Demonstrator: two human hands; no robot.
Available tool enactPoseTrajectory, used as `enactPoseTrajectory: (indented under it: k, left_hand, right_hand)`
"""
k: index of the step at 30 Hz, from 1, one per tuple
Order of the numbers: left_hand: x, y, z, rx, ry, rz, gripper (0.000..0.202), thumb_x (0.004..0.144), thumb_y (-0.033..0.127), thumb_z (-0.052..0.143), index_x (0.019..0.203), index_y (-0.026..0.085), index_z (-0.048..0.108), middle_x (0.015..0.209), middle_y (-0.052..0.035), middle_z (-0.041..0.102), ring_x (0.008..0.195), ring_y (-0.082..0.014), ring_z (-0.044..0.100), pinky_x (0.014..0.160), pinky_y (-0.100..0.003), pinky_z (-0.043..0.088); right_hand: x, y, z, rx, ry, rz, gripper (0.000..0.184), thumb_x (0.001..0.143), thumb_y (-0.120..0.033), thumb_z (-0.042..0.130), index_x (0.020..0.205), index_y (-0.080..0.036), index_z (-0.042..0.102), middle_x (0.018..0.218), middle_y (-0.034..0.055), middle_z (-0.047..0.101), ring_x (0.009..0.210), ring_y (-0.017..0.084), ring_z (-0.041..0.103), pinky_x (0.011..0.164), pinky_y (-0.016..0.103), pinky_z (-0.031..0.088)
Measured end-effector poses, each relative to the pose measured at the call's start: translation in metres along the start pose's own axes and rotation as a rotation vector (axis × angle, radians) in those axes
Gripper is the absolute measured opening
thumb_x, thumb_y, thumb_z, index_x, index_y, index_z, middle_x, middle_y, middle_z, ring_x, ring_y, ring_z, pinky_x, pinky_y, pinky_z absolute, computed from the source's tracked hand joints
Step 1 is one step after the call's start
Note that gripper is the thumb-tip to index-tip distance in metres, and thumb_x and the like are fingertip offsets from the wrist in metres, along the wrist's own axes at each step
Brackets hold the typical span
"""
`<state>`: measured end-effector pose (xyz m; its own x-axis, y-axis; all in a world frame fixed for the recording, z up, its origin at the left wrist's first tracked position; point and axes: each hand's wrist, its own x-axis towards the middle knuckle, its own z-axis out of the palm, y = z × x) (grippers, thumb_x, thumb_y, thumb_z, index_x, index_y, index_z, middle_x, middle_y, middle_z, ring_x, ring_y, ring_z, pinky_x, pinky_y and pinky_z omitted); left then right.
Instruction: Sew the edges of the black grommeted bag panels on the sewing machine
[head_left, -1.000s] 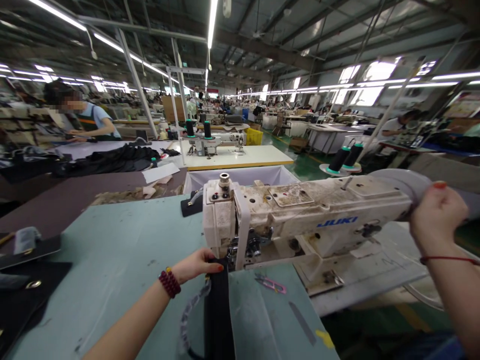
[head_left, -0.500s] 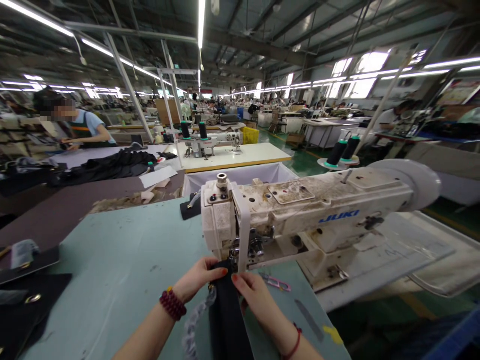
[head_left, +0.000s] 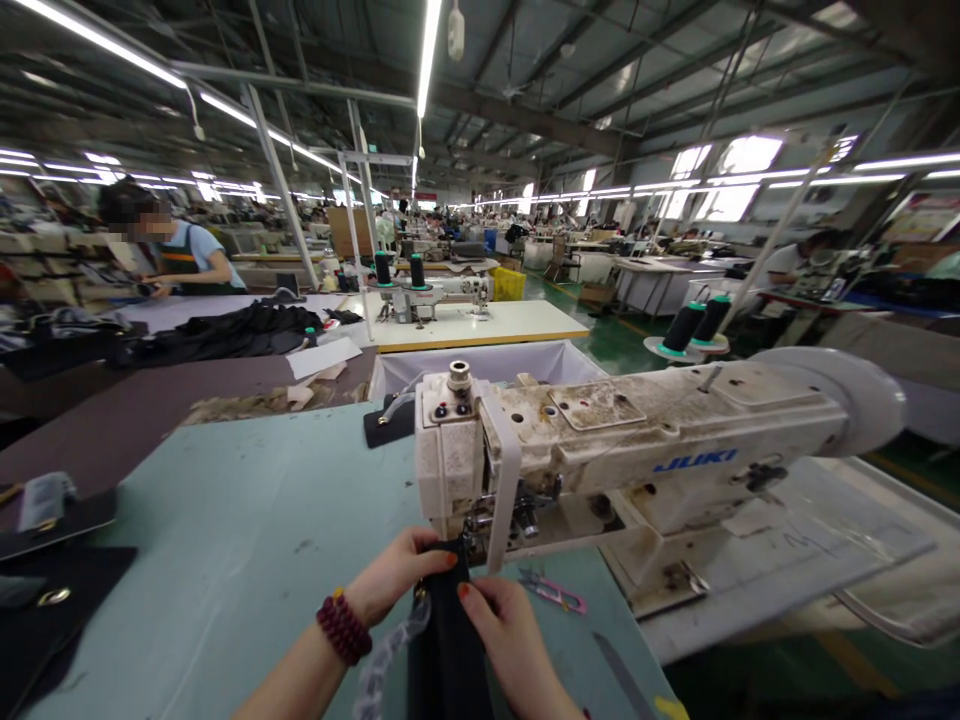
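Note:
A black fabric piece (head_left: 450, 640) runs from the bottom edge up to the needle area of a white, stained sewing machine (head_left: 600, 420). My left hand (head_left: 401, 575) pinches its upper left edge, thumb on top, close to the presser foot. Lower down, my right hand (head_left: 506, 630) grips the right edge with the thumb on top; its other fingers are mostly hidden under the fabric. A plastic-wrapped strap (head_left: 394, 650) hangs from the piece's left side, below my left wrist.
Pink-handled thread snips (head_left: 553, 590) and a grey blade-like strip (head_left: 622, 672) lie right of my right hand. Black pieces with metal eyelets (head_left: 67, 610) lie at the left. Another black piece (head_left: 390, 425) sits behind the machine head. A co-worker (head_left: 180, 250) stands at the far left.
The camera view has shifted slightly, so the machine appears lower and further right. My right hand has slid a little down along the black fabric; my left hand keeps its hold.

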<state>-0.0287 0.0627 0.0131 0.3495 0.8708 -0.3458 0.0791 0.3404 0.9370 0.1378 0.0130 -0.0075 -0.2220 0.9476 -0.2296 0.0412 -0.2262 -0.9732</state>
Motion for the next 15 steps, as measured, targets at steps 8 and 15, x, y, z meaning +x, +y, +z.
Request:
enactPoseTrajectory:
  k: [8, 15]
  left_hand:
    - [0.004, 0.006, -0.004, 0.022, -0.027, 0.052, 0.036, 0.069, 0.040, 0.076, 0.091, 0.011, 0.077, 0.081, -0.0063, 0.076, 0.078, -0.0219, 0.064, 0.079, -0.032, 0.049]
    - [0.008, 0.020, -0.004, 0.060, -0.003, 0.059, 0.043, 0.068, 0.044, 0.075, 0.097, 0.013, 0.076, 0.095, -0.0077, 0.078, 0.096, -0.0283, 0.065, 0.091, -0.038, 0.049]
  right_hand:
    - [0.004, -0.007, 0.000, 0.027, 0.009, -0.004, 0.062, 0.070, -0.073, 0.052, 0.064, -0.010, 0.054, 0.060, 0.0017, 0.041, 0.059, 0.007, 0.029, 0.053, 0.019, 0.022]
    - [0.010, -0.013, -0.001, -0.063, 0.068, -0.062, 0.055, 0.075, -0.064, 0.048, 0.061, -0.011, 0.049, 0.058, 0.0008, 0.037, 0.059, 0.007, 0.028, 0.053, 0.019, 0.020]
